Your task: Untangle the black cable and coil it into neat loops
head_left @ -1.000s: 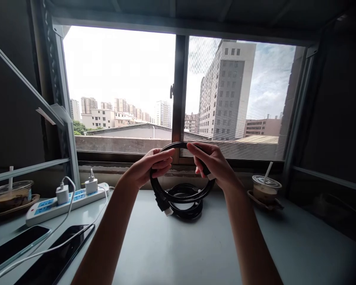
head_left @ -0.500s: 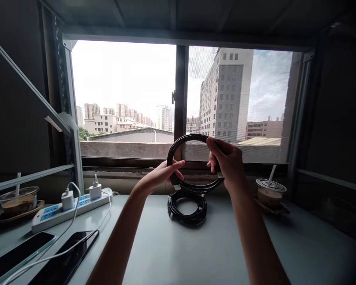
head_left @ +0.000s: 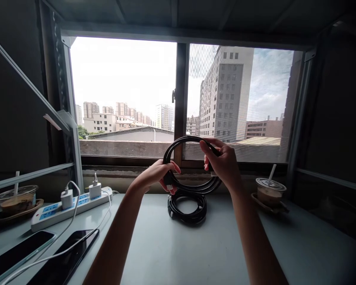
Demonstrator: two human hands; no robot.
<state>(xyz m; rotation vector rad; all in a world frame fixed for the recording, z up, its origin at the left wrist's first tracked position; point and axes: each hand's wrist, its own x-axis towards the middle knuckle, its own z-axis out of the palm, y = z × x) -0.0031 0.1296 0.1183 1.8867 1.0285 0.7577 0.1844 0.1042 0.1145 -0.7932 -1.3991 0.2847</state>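
Note:
A coiled black cable [head_left: 187,139] hangs upright in the air between my hands, forming a loop of several strands. On its left side, my left hand [head_left: 158,174] is closed around the strands, and a plug with a pale metal end shows just below the fingers. My right hand [head_left: 222,158] grips the upper right of the loop between thumb and fingers; another pale connector end pokes out under that hand. Behind and below, a second coil of black cable [head_left: 186,221] with several light connector ends lies flat on the table [head_left: 178,257].
At the left, a white power strip [head_left: 101,198] carries two chargers with white cords. Two phones, one teal-edged [head_left: 20,253] and one black [head_left: 65,257], lie before it. Drink cups with straws stand far left [head_left: 16,198] and right [head_left: 269,192]. A window backs the table.
The held coil has shifted slightly left and tilted. My left fingers have curled further around it, and my right hand has moved a little left and down along with it.

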